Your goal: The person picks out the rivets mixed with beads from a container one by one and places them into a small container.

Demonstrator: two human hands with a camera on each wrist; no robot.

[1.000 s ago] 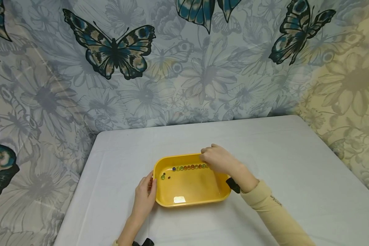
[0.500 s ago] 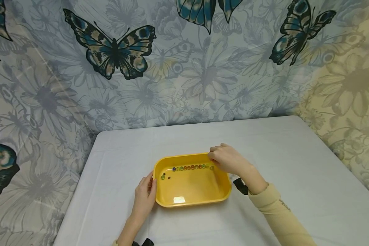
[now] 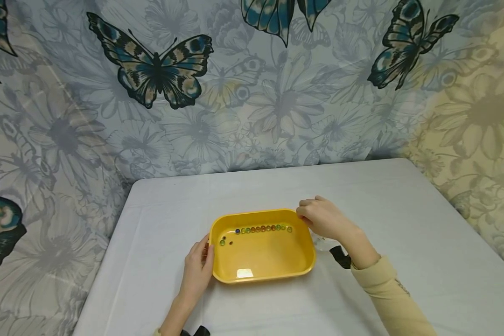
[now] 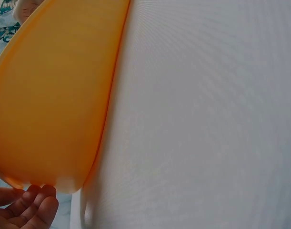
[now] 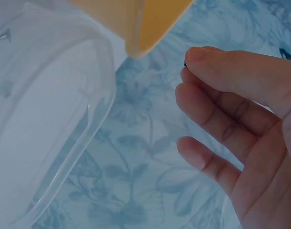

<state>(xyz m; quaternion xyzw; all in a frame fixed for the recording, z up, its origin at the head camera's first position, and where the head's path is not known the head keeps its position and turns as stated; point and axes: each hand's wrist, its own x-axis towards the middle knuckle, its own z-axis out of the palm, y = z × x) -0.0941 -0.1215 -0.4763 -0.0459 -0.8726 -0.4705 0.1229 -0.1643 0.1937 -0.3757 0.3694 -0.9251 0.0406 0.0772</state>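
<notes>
A yellow tray [image 3: 260, 279] sits on the white table. A row of several coloured marbles [image 3: 262, 228] lies along its far wall, and two more marbles [image 3: 223, 242] lie near its left end. My left hand [image 3: 203, 252] holds the tray's left rim, thumb on the edge; the left wrist view has its fingers [image 4: 28, 207] at the tray's [image 4: 55, 95] corner. My right hand [image 3: 303, 212] hovers just outside the tray's far right corner with curled fingers. In the right wrist view its fingertips [image 5: 193, 57] pinch a tiny dark thing, mostly hidden.
A clear plastic container [image 3: 321, 241] stands on the table [image 3: 403, 210] right of the tray, under my right wrist, and fills the left of the right wrist view [image 5: 50, 119]. A butterfly-print cloth [image 3: 252, 93] hangs behind the table.
My right hand has drawn back to the right, from over the row's right end to outside the tray's far right corner. The left hand and tray have not moved.
</notes>
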